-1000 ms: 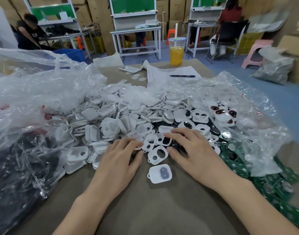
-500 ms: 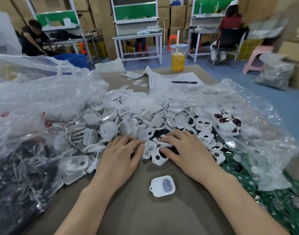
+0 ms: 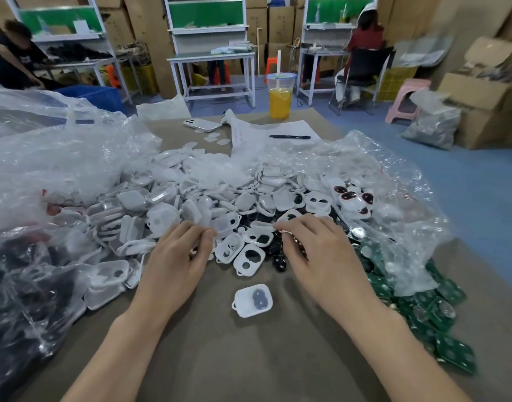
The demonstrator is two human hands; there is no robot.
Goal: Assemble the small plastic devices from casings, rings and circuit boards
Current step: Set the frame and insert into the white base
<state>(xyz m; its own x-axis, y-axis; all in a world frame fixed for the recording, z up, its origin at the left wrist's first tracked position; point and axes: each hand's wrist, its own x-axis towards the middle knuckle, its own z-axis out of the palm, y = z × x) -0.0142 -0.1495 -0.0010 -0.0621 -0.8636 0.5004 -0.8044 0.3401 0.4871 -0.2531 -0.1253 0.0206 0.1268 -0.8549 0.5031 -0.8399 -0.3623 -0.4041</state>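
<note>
A big pile of white plastic casings covers the middle of the brown table. My left hand lies at the pile's near edge, its curled fingertips pinching the rim of a white casing. My right hand is curled over a patch of black rings, and a small shiny ring shows between its thumb and fingers. One white casing with a dark insert lies alone on the table between my wrists. Green circuit boards are heaped to the right.
Crumpled clear plastic bags sit on the left and right. A bag of dark parts is at the near left. A cup of orange drink, a phone, and a pen on paper stand at the far edge.
Both hands slid farther into the pile, away from the lone casing. The fingers of both curled from flat to pinching.
</note>
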